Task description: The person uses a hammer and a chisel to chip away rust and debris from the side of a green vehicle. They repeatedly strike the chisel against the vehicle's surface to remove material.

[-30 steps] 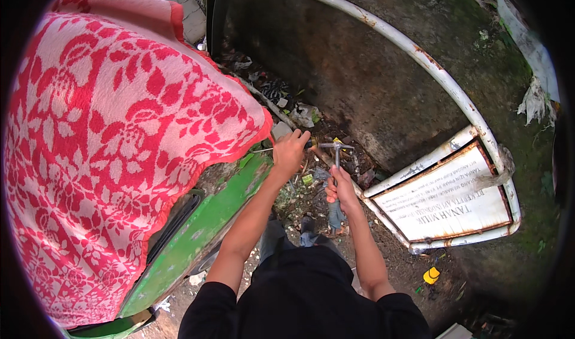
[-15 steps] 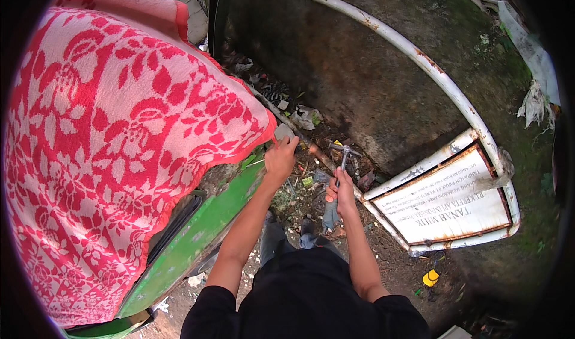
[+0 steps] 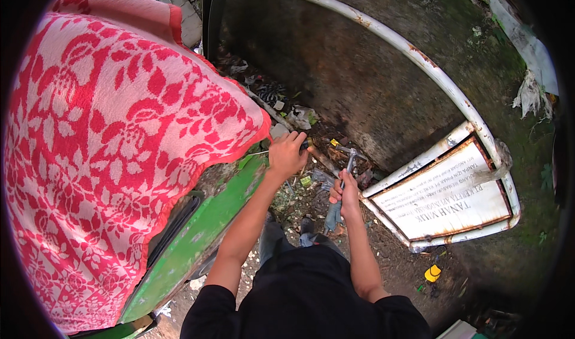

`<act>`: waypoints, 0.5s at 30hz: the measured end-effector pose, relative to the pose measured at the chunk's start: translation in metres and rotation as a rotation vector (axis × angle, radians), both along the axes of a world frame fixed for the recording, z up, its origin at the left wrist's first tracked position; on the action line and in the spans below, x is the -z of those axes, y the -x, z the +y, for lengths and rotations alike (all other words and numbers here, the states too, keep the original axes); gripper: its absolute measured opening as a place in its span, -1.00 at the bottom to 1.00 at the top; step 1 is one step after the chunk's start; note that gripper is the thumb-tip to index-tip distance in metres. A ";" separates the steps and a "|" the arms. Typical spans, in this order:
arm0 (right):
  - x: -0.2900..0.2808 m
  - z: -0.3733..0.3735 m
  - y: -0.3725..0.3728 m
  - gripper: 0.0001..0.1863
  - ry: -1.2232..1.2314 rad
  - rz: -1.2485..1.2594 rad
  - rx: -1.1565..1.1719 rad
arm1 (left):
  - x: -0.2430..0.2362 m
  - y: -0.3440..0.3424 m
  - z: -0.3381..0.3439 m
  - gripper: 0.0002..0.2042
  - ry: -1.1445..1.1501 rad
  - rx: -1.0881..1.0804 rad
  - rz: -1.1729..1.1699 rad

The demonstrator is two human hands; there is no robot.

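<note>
My left hand (image 3: 287, 154) is closed around a screwdriver (image 3: 307, 142); its dark handle end shows past the fingers on the right. The thin metal shaft juts out leftward, its tip near the upper end of a green painted panel (image 3: 203, 243). A pink and red floral blanket (image 3: 132, 111) drapes over that panel, its hem just beyond the shaft. Lower and to the right, my right hand (image 3: 345, 194) grips a hammer (image 3: 352, 154) by its shaft. The metal head points away from me, and a grey-blue grip hangs below the fist.
A rusty white pipe frame with a white sign (image 3: 446, 198) leans at my right. Behind it rises a dark mossy wall (image 3: 335, 69). Litter, leaves and stones cover the ground around my boots (image 3: 307, 225). A yellow scrap (image 3: 432, 273) lies at the lower right.
My left hand has shifted slightly right, and the screwdriver's handle end now shows. My right hand has moved slightly right and down with the hammer, whose head has turned. The view has shifted slightly.
</note>
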State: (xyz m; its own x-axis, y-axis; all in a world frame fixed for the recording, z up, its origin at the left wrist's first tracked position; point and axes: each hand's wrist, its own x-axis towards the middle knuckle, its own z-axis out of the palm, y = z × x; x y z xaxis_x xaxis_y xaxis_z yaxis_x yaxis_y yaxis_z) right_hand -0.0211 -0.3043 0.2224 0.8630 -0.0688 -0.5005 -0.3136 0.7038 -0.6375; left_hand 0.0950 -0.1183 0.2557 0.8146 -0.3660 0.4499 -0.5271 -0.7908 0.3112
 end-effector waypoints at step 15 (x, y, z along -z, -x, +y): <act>0.000 -0.001 0.010 -0.73 -0.003 0.039 0.019 | 0.006 -0.004 0.003 -0.57 -0.166 0.194 0.223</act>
